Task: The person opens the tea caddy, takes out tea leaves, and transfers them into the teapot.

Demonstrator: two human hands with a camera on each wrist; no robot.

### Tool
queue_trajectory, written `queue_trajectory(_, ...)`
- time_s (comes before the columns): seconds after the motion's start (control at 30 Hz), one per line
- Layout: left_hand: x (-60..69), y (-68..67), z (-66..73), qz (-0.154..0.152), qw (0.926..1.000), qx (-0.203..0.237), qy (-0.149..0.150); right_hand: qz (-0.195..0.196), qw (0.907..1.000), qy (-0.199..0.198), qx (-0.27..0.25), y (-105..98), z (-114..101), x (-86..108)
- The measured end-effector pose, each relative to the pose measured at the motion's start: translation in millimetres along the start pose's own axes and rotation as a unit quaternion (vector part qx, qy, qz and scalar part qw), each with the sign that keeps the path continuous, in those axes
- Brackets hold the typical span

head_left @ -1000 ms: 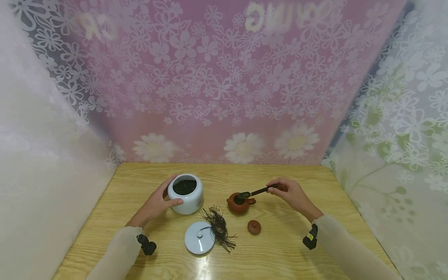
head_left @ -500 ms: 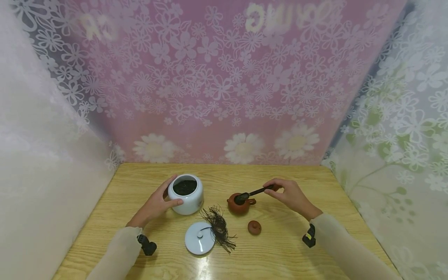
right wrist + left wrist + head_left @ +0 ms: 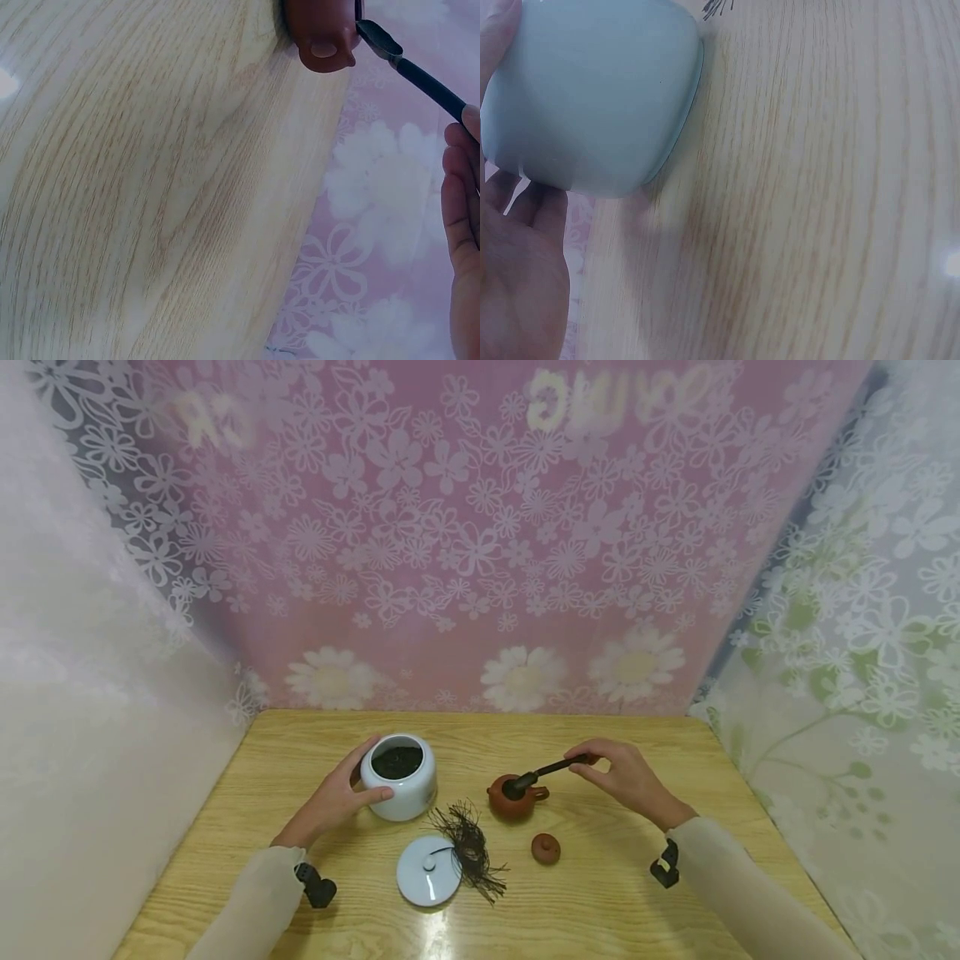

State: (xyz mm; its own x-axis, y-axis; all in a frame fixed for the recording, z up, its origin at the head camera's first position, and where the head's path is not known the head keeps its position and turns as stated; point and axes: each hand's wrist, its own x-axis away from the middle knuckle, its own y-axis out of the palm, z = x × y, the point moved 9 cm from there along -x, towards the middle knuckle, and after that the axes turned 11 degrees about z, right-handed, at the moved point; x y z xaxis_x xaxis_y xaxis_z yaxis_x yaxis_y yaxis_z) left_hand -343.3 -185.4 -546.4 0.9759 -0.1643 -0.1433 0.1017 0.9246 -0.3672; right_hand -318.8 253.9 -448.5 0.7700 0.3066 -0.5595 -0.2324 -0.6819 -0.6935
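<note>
In the head view my left hand grips a white jar, thumb on the near side and fingers round the far left. Dark tea leaves show inside its open mouth. My right hand pinches the dark handle of a tea scoop, whose bowl tilts down into the opening of a small brown teapot. The right wrist view shows the scoop against the rim of the teapot. In the left wrist view the jar fills the upper left, fingers partly hidden behind it.
The white jar lid lies on the wooden table in front of the jar. A bundle of thin dark strands lies partly on it. The small teapot lid sits nearer than the teapot. A flowered backdrop stands behind.
My right hand has shifted slightly left, and the scoop has tipped deeper into the teapot, its bowl now turned over. The left hand and jar stay put.
</note>
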Motion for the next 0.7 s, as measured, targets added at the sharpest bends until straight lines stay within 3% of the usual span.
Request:
queue_trajectory(0.13,0.7,-0.3,-0.5,0.001,1.0,-0.004,-0.003,0.007,0.9997,0.02,-0.015,-5,4,1.4)
queue_trajectory(0.27,1.1,-0.3,1.2,0.0,1.0,-0.005,-0.007,0.0,0.9962,0.08,-0.032,-8,17,4.9)
queue_trajectory(0.47,1.1,-0.2,3.9,0.0,1.0,-0.003,-0.004,-0.007,0.9852,0.159,-0.065,-9,38,13.9)
queue_trajectory(0.7,0.4,-0.2,1.7,0.0,1.0,-0.006,-0.004,0.011,0.9693,0.205,-0.136,-11,57,25.5)
